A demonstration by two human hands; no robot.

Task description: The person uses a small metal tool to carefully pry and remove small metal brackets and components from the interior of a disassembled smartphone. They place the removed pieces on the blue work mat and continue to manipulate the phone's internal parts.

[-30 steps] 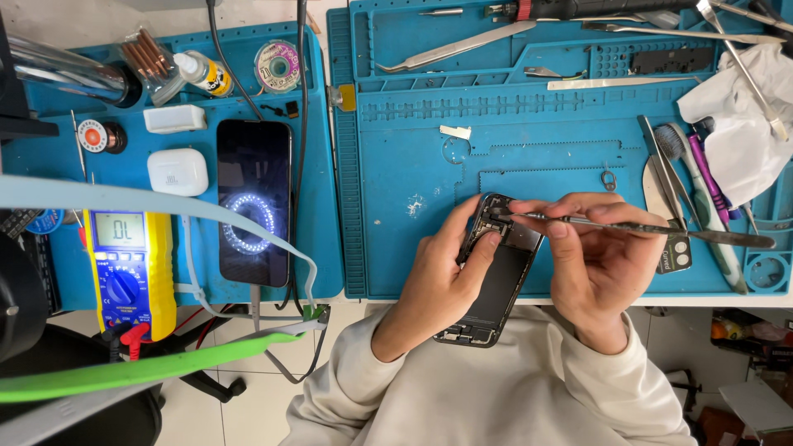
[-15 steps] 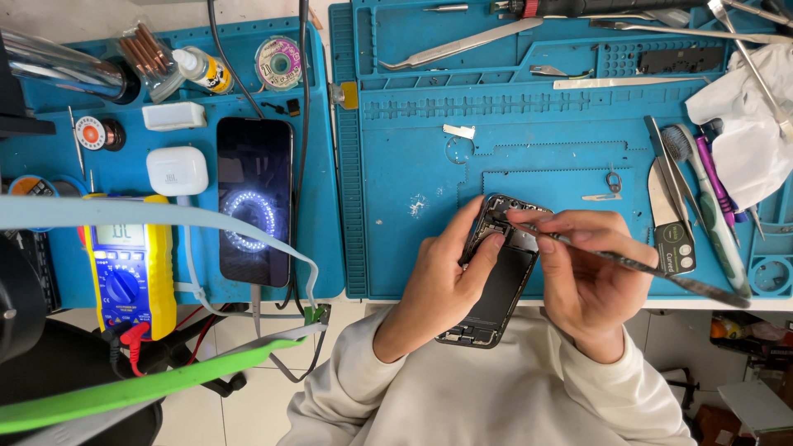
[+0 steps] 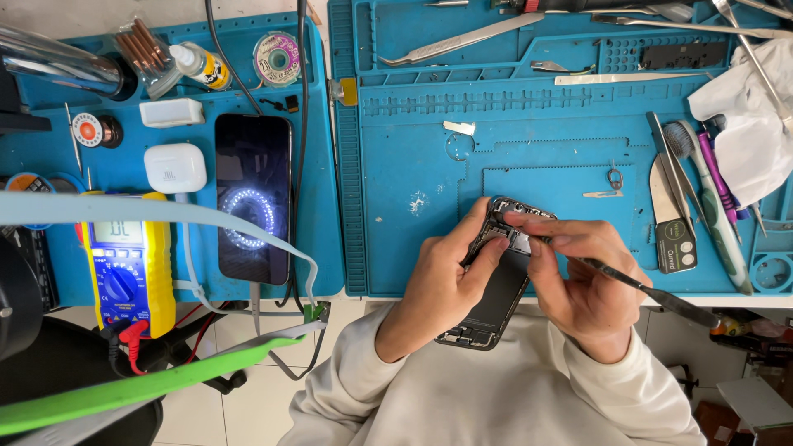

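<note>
An opened black phone (image 3: pixel 496 289), back cover off and its insides showing, is tilted over the near edge of the blue work mat (image 3: pixel 413 165). My left hand (image 3: pixel 450 285) grips its left side, thumb on the upper part. My right hand (image 3: pixel 582 285) holds a thin metal tool (image 3: pixel 652 296) like a pen, its tip on the phone's upper inside near the camera end. The tool's handle points down to the right. My fingers hide the exact spot that the tip touches.
A second phone (image 3: pixel 252 198) with a lit ring on its screen lies on the left mat, cabled. Nearby lie a yellow multimeter (image 3: pixel 128 260), a white earbud case (image 3: pixel 175 167) and solder reels. Tweezers, blades and a white cloth (image 3: pixel 752 124) crowd the right side.
My right hand has turned: the tool's handle swung from pointing right, level, to pointing down-right. The tip stayed on the phone's upper end. My left hand kept its grip.
</note>
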